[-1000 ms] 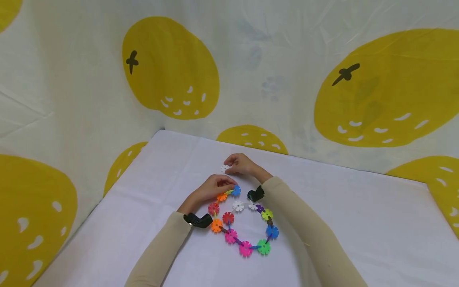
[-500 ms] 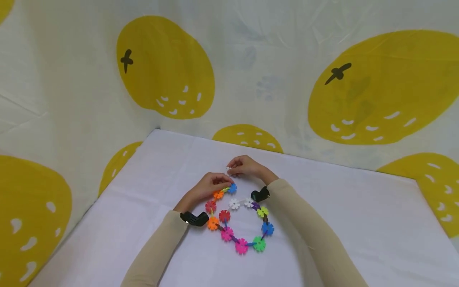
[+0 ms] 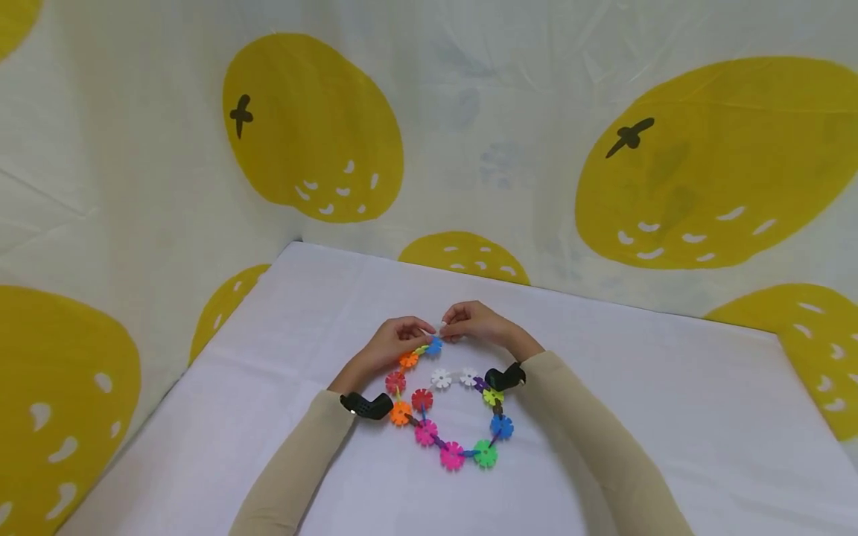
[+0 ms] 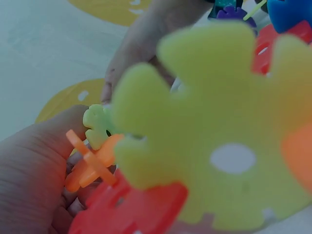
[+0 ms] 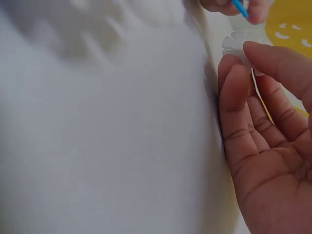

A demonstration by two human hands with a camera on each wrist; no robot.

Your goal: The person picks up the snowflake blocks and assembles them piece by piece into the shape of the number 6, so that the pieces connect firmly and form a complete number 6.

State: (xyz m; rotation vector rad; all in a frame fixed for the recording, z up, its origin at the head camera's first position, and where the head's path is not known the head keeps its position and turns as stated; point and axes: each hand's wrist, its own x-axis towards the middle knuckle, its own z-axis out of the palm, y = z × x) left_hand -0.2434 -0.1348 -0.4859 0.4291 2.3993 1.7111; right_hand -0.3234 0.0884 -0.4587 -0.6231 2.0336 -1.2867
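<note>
My left hand point(image 3: 395, 341) pinches the end of a chain of colourful plastic snowflake discs, at its blue snowflake disc point(image 3: 435, 345). That blue disc appears edge-on at the top of the right wrist view. Between thumb and fingertips, my right hand point(image 3: 479, 324) holds a loose white snowflake disc point(image 5: 235, 44), close beside the blue one. In the left wrist view, a yellow disc point(image 4: 195, 126) of the chain looms near the camera, hiding much behind it. Orange point(image 4: 100, 163) and red point(image 4: 129, 204) discs hang by the left palm.
The rest of the chain curls in a ring on the white tabletop point(image 3: 670, 402), with pink point(image 3: 452, 455), green point(image 3: 485, 453) and white point(image 3: 441, 379) discs. A cloth with yellow fruit prints point(image 3: 315, 126) rises behind the table's back edge.
My right hand has shifted right and slightly nearer, turning the white disc from face-on to edge-on beside the blue one. The left hand keeps its hold on the chain's end.
</note>
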